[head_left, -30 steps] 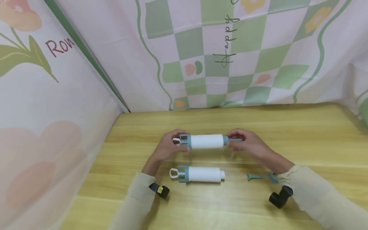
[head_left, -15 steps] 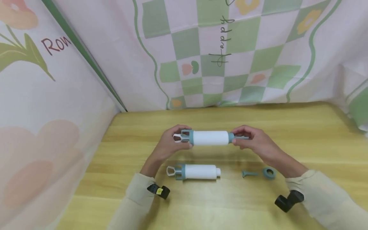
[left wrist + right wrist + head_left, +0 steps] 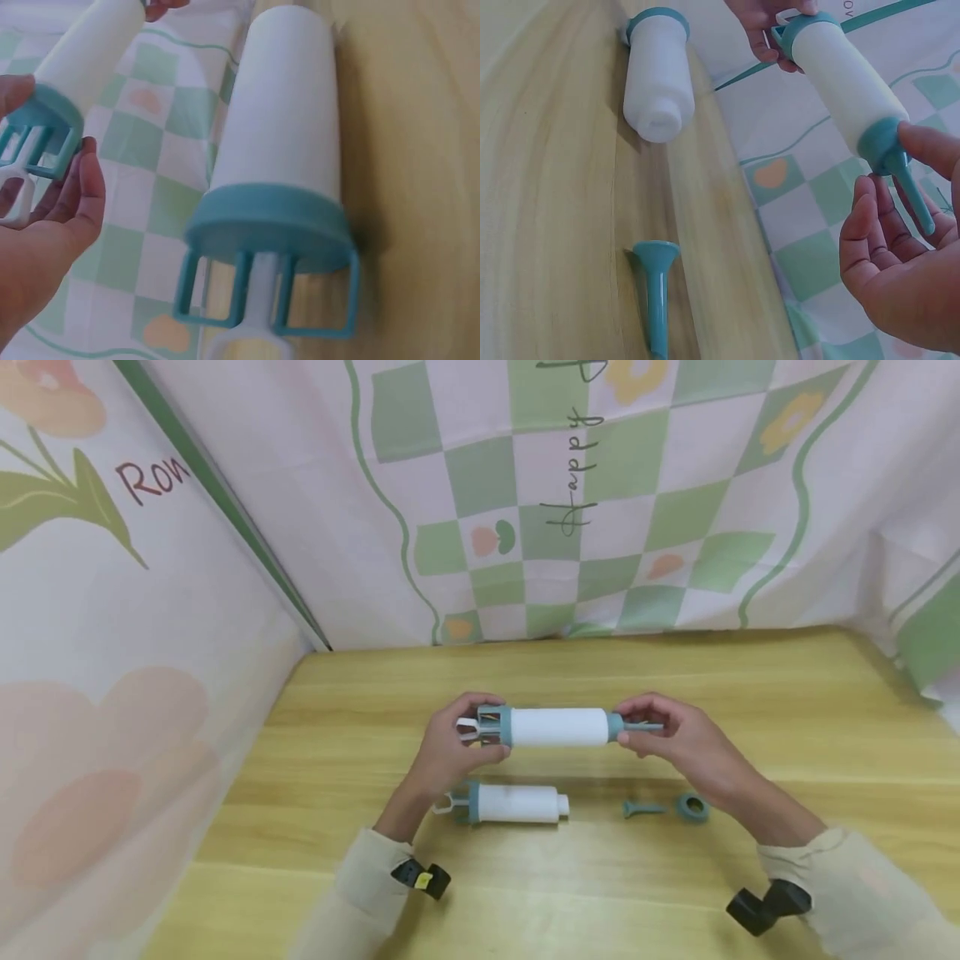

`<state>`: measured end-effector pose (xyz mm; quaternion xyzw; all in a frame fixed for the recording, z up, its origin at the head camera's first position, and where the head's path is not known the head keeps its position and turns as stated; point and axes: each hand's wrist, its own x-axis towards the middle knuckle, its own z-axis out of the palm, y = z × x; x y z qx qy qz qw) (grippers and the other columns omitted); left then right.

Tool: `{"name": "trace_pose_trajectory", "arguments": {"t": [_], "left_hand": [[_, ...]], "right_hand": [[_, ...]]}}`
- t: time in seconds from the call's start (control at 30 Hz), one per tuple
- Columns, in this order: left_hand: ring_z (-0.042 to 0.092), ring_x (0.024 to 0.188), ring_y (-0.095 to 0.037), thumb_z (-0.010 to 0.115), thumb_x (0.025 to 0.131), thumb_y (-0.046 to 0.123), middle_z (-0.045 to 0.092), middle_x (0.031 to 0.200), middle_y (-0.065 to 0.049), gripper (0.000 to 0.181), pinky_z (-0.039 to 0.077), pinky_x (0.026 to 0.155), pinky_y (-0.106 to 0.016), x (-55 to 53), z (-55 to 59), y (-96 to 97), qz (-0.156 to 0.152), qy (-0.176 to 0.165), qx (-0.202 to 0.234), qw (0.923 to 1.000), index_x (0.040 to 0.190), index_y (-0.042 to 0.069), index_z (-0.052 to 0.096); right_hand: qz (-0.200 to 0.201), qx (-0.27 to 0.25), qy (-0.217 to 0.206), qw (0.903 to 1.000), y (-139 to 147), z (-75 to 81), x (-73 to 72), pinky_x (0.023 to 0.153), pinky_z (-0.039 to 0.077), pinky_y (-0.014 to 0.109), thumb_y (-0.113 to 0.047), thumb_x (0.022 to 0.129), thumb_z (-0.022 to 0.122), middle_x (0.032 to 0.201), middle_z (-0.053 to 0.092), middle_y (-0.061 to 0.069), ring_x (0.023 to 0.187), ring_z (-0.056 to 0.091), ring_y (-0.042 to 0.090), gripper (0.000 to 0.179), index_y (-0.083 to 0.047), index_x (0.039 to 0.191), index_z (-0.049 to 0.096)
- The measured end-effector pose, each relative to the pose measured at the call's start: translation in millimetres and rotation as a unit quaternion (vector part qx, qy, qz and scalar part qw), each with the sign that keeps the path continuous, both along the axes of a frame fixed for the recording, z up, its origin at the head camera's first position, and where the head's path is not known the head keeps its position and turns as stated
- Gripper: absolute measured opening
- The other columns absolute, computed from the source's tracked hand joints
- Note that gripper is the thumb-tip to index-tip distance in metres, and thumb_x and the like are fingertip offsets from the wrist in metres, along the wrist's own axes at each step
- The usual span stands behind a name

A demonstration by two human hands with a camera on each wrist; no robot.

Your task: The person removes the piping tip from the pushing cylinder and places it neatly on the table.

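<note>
My two hands hold a big white plastic syringe [image 3: 558, 727] level over the table, a teal collar at its left end and a narrow teal nozzle [image 3: 907, 191] at its right. With thumb and fingers, my left hand [image 3: 442, 747] grips the collar beside the handle loops and the white plunger ring. The thumb and fingers of my right hand [image 3: 693, 747] pinch the wide base of the nozzle. A second syringe [image 3: 519, 804], its bare white tip pointing right, lies nearer me. To its right are a loose teal nozzle [image 3: 643, 808] and a teal ring cap [image 3: 692, 807].
The wooden table [image 3: 570, 893] ends at the back against a hanging cloth [image 3: 551, 531] with green checks. Another printed cloth [image 3: 150, 635] stands along the left side. Black camera mounts are strapped to both wrists.
Both hands have shifted to the right with the syringe. My right forearm has moved off the teal ring cap, which now shows whole. The grip of both hands looks the same.
</note>
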<state>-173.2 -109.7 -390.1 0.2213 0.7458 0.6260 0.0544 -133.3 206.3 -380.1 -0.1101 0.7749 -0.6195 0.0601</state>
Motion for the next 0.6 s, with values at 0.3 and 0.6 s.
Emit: {"name": "trace_pose_trajectory", "arguments": {"t": [0.3, 0.6], "left_hand": [[0.060, 0.097, -0.027, 0.080, 0.078, 0.003, 0.061, 0.113, -0.015, 0.052, 0.057, 0.081, -0.041, 9.5, -3.7, 5.0, -0.002, 0.019, 0.006, 0.9998, 0.126, 0.011, 0.062], [0.059, 0.100, -0.026, 0.078, 0.078, 0.000, 0.061, 0.116, -0.010, 0.052, 0.056, 0.083, -0.047, 10.1, -7.5, 5.2, -0.015, 0.027, 0.015, 0.9994, 0.126, 0.009, 0.061]], "right_hand": [[0.001, -0.023, -0.005, 0.9997, -1, -7.4, 10.2, 0.073, 0.056, 0.033, -0.021, 0.107, 0.051, 0.107, 0.064, 0.012, 0.090, 0.066, 0.022, 0.035, 0.006, 0.129, 0.052], [-0.028, -0.036, -0.005, 0.9989, -8, -10.2, 12.2, 0.066, 0.054, 0.030, -0.027, 0.107, 0.051, 0.090, 0.069, 0.013, 0.078, 0.065, 0.021, 0.035, 0.006, 0.114, 0.060]]}}
